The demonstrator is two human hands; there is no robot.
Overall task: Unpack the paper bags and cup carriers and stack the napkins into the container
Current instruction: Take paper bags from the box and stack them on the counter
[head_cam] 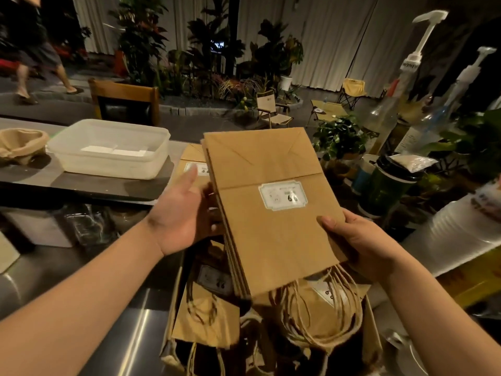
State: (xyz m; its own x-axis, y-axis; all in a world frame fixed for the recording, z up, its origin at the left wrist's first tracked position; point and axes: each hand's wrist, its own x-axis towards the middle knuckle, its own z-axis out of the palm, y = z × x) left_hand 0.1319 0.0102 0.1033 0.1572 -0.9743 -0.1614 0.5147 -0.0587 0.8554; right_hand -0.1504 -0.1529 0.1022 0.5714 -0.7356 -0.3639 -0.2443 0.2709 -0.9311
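Bags (pixel 271 210), a flat sheaf of brown paper ones, are held up in the air over an open box (pixel 375 346) of more bags that stands at the near edge of the table (pixel 130 329). The right hand (pixel 360 242) grips the sheaf at its lower right corner, thumb on the front face and fingers curled behind. The left hand (pixel 181 213) lies against the sheaf's left edge with fingers mostly straight; whether it truly clamps the sheaf cannot be told. With the grip resting largely on one corner, the sheaf could fan apart and the inner bags slide back into the box; the twine handles (pixel 322 310) dangling from the bottom edge could also snag on those below and drag others out. Each bag is plain kraft paper, sharply creased, folded bottom facing up, and the front one bears a pale label (pixel 283 195) with dark digits. Another bag (pixel 193 162) lies flat beyond, beside a clear container (pixel 151 165) toward the table's far left with a little white paper in it.
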